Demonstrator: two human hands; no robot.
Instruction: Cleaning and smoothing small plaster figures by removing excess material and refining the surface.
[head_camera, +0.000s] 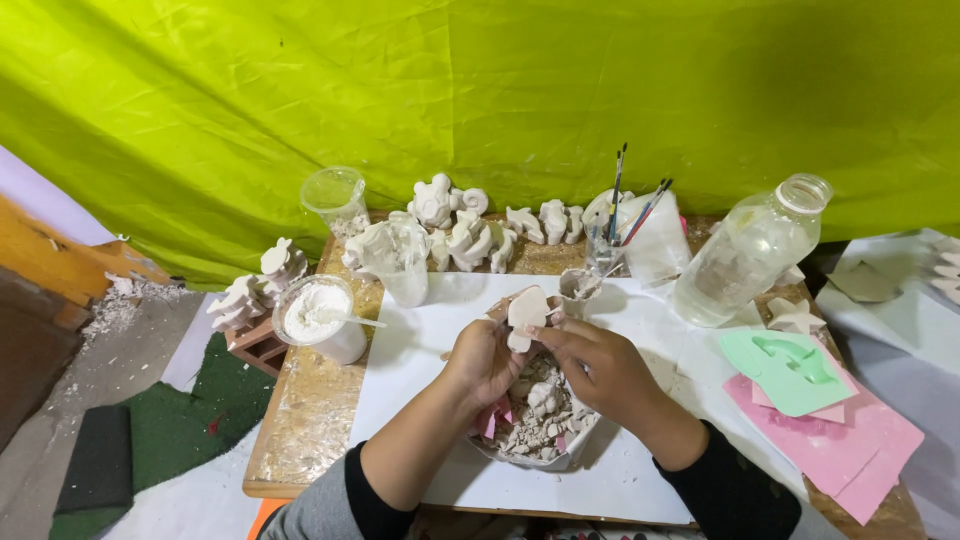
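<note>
Bowl of plaster bits (560, 455) below; L hand (484, 362) & R hand (600, 368) fingers clamped on white cast (527, 310).

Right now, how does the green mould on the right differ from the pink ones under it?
The green mould lies on top, fully shown, with a raised shape on its face; the pink moulds lie beneath, partly covered and spreading wider. Green is pale mint, pink is brighter. Both are flat sheets on the table.

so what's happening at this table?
A person holds a small white plaster figure in both hands, left hand and right hand, over a bowl of broken plaster bits. Around them on the table: a cup of white powder, more cast figures, brushes, a clear bottle, and green and pink moulds.
</note>
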